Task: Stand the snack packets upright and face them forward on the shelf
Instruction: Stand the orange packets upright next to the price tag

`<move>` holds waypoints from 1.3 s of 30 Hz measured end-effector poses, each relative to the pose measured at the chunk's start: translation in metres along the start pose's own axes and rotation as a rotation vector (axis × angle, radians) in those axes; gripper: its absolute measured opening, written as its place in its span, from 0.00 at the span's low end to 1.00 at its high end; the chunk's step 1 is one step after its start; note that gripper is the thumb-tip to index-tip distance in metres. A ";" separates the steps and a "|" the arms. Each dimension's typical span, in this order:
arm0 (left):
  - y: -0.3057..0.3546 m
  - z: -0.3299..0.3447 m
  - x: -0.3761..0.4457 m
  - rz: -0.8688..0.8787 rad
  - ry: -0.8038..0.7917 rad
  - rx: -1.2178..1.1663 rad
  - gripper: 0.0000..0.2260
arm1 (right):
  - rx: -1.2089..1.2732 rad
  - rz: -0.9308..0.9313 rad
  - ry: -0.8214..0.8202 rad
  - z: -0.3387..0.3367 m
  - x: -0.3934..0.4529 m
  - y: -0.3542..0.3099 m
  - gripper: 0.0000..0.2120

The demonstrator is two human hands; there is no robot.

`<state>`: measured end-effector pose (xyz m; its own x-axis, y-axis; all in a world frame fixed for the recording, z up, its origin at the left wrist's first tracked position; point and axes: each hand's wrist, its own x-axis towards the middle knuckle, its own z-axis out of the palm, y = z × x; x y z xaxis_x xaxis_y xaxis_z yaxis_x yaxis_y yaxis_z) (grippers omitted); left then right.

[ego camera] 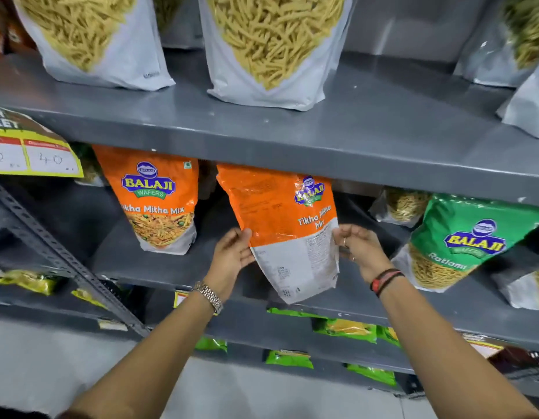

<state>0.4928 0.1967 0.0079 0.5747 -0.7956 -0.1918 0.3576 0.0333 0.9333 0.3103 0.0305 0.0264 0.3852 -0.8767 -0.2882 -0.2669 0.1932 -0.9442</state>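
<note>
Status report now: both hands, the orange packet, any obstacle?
Left hand and right hand grip orange packet by its sides. Packet tilted, back side showing. No obstacle seen.

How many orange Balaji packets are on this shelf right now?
2. One orange packet stands upright at left; the held packet tilts between the left hand and right hand. Others may hide behind.

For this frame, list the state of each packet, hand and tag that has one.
Held orange packet: gripped at both side edges, tilted, back panel facing out.
Left hand: gripping the packet's left edge.
Right hand: gripping its right edge.
Other orange packet: standing upright, front forward.
Green packet: leaning, front showing.
Two clear-window packets on the upper shelf: upright.
Price tag: hanging from the shelf edge.
</note>
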 end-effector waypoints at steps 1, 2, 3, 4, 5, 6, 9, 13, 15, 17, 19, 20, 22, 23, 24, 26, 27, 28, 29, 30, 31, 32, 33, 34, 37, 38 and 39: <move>0.006 0.002 0.004 0.035 -0.019 0.030 0.07 | 0.039 -0.032 0.026 0.000 0.000 -0.002 0.15; 0.012 0.006 0.007 0.072 -0.038 0.053 0.07 | 0.078 -0.059 0.051 0.001 0.000 -0.002 0.14; 0.015 0.007 0.011 0.106 -0.051 0.084 0.06 | 0.103 -0.076 0.078 0.003 0.002 -0.001 0.13; 0.016 0.009 0.014 0.133 -0.055 0.109 0.06 | 0.105 -0.088 0.110 0.005 0.003 0.004 0.13; 0.015 0.011 0.017 0.145 -0.051 0.150 0.06 | 0.094 -0.093 0.144 0.006 0.005 0.009 0.13; 0.012 0.014 0.018 0.152 -0.043 0.192 0.07 | 0.068 -0.089 0.168 0.008 0.007 0.017 0.13; 0.000 0.015 0.020 0.132 -0.003 0.324 0.09 | 0.051 -0.072 0.191 0.009 0.008 0.037 0.07; -0.015 0.014 0.018 -0.040 0.045 0.476 0.17 | 0.053 -0.064 0.123 0.009 0.007 0.040 0.08; -0.024 0.011 0.009 -0.236 -0.021 0.524 0.17 | 0.029 -0.050 0.101 0.007 0.005 0.040 0.09; -0.026 0.012 -0.003 -0.400 -0.159 0.506 0.11 | -0.049 -0.058 0.102 0.003 0.000 0.043 0.09; -0.026 0.021 -0.007 -0.459 -0.248 0.455 0.15 | -0.155 -0.099 0.123 0.001 -0.009 0.049 0.12; -0.026 0.027 -0.004 -0.464 -0.248 0.418 0.19 | -0.189 -0.116 0.132 0.002 -0.015 0.054 0.14; -0.024 0.043 0.002 -0.463 -0.191 0.368 0.22 | -0.211 -0.132 0.140 0.005 -0.030 0.065 0.16; -0.023 0.050 0.006 -0.455 -0.157 0.359 0.22 | -0.196 -0.147 0.132 0.009 -0.039 0.070 0.15; -0.025 0.058 0.013 -0.446 -0.131 0.373 0.21 | -0.160 -0.158 0.110 0.013 -0.047 0.074 0.15; -0.028 0.071 0.026 -0.423 -0.087 0.385 0.20 | -0.076 -0.175 0.034 0.024 -0.059 0.078 0.12; -0.027 0.076 0.029 -0.420 -0.055 0.370 0.20 | -0.060 -0.184 -0.004 0.029 -0.061 0.079 0.10; -0.028 0.079 0.034 -0.415 -0.033 0.368 0.21 | -0.071 -0.186 -0.029 0.033 -0.062 0.079 0.09; -0.032 0.080 0.040 -0.411 -0.028 0.371 0.22 | -0.074 -0.184 -0.048 0.035 -0.062 0.078 0.09; -0.032 0.081 0.042 -0.400 -0.031 0.379 0.23 | -0.075 -0.172 -0.064 0.035 -0.061 0.076 0.09; -0.035 0.078 0.045 -0.388 -0.024 0.368 0.23 | -0.072 -0.162 -0.073 0.033 -0.060 0.075 0.10; -0.041 0.073 0.047 -0.375 -0.008 0.349 0.23 | -0.076 -0.147 -0.068 0.028 -0.058 0.075 0.10; -0.047 0.068 0.047 -0.364 0.014 0.339 0.24 | -0.070 -0.133 -0.058 0.022 -0.056 0.074 0.11; -0.055 0.060 0.045 -0.355 0.051 0.338 0.28 | -0.073 -0.116 -0.026 0.014 -0.053 0.074 0.11; -0.064 0.044 0.013 -0.323 0.104 0.283 0.24 | 0.004 -0.095 0.118 -0.009 -0.039 0.067 0.11; -0.059 0.046 -0.005 -0.305 0.086 0.271 0.17 | 0.046 -0.087 0.154 -0.014 -0.032 0.060 0.11; -0.055 0.050 -0.021 -0.283 0.072 0.249 0.14 | 0.087 -0.077 0.168 -0.016 -0.026 0.050 0.12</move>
<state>0.4240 0.1816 -0.0243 0.5323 -0.7071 -0.4654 0.3250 -0.3370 0.8836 0.2733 0.0555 -0.0106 0.2463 -0.9501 -0.1911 -0.1624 0.1540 -0.9746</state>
